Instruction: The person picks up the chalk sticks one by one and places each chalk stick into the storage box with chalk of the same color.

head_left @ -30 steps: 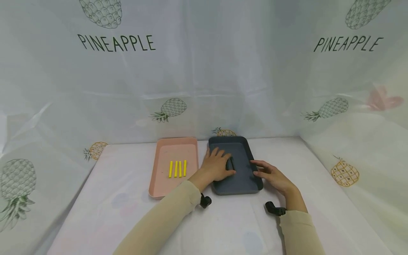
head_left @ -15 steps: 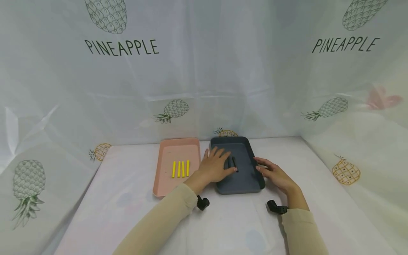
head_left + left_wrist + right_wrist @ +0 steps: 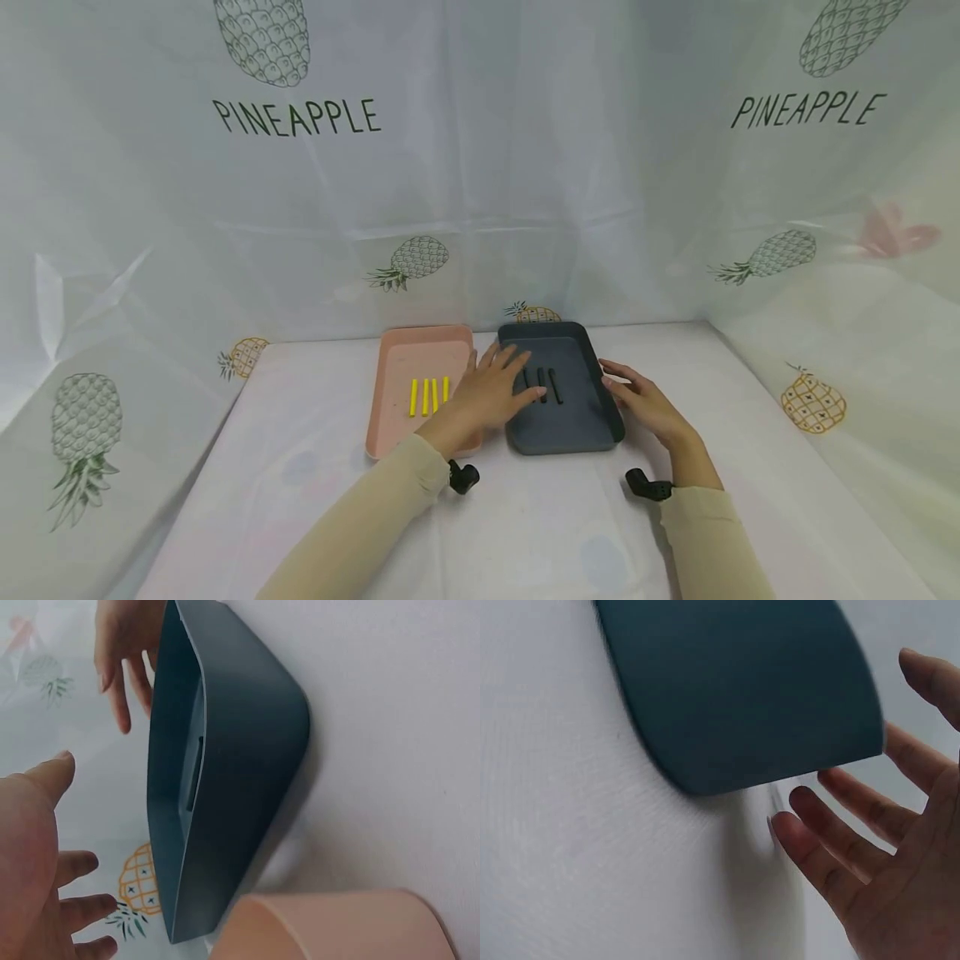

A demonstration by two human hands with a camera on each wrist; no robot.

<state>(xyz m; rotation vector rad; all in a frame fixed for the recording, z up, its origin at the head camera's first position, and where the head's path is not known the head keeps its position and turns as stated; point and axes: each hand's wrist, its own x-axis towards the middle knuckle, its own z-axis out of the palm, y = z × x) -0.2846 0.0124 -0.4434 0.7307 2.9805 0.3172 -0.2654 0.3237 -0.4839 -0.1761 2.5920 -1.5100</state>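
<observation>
Over the gap between the two trays hovers my left hand (image 3: 489,395), its fingers spread and nothing in its grasp. In the left wrist view the left hand (image 3: 30,862) is held above the dark tray's (image 3: 247,697) rim. Several thin black sticks (image 3: 555,387) lie side by side in the dark blue-grey tray (image 3: 573,429), partly hidden by the left fingers. My right hand (image 3: 651,410) is at that tray's right edge. In the right wrist view its fingers (image 3: 840,840) are loosely extended beside the wall, and contact is hard to tell.
Left of the dark tray is a pink tray (image 3: 397,354) with several short yellow sticks (image 3: 425,397) in a row; my left forearm covers its near right part. A white cloth (image 3: 525,533) covers the table. A pineapple-print curtain (image 3: 555,200) stands behind and at the sides.
My left hand has moved left, off the dark tray's middle towards the pink tray, uncovering more black sticks. The right hand stays at the tray's edge. The head view has shifted slightly.
</observation>
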